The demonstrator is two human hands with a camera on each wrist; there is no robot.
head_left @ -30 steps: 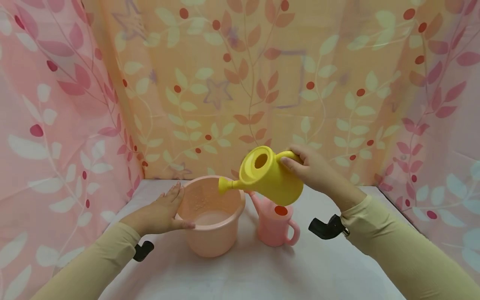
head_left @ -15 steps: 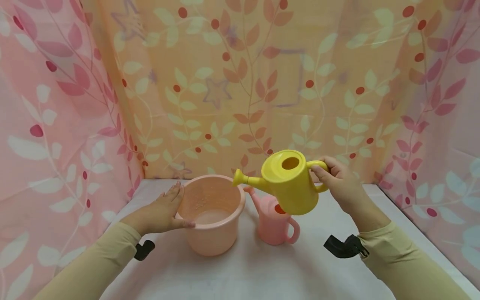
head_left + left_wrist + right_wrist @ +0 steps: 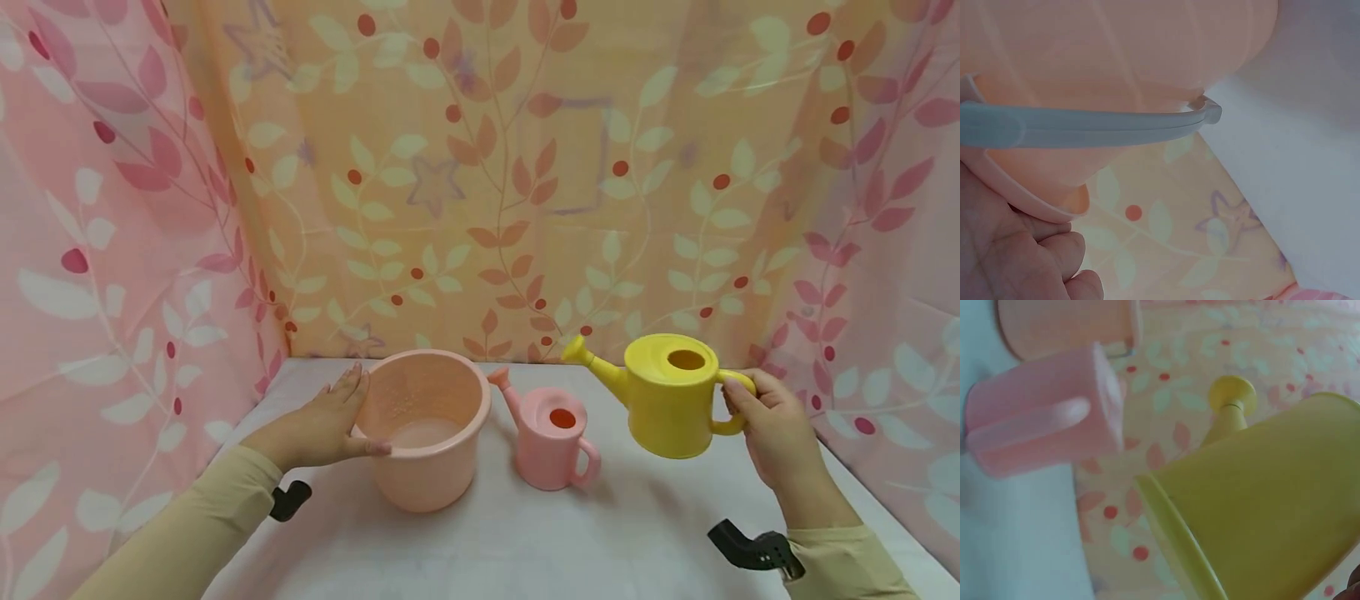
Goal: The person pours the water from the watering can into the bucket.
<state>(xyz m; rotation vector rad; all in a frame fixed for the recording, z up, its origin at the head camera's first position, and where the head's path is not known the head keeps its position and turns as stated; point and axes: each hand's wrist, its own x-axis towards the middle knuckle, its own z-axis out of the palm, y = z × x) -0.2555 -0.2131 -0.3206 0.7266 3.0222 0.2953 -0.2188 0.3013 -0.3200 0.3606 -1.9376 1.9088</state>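
Observation:
My right hand (image 3: 783, 429) grips the handle of a yellow watering can (image 3: 670, 404), holding it nearly upright above the table's right side, its spout pointing left. Large in the right wrist view, the can (image 3: 1272, 500) hides most of that hand. My left hand (image 3: 318, 425) rests on the left rim of a peach plastic bucket (image 3: 423, 479), fingers extended and thumb along the near rim. Clear droplets cling to the bucket's inner wall. A grey bail handle (image 3: 1104, 128) shows on the bucket in the left wrist view.
A pink watering can (image 3: 547, 454) stands between the bucket and the yellow can, spout toward the bucket. The white tabletop (image 3: 480, 550) meets floral cloth (image 3: 465, 250) at the back and sides. A black wrist mount (image 3: 753, 550) sticks out beside the right cuff.
My right hand has carried the yellow watering can rightward from over the bucket, past the pink can, and turned it from tilted to nearly upright. My left hand has stayed put on the bucket.

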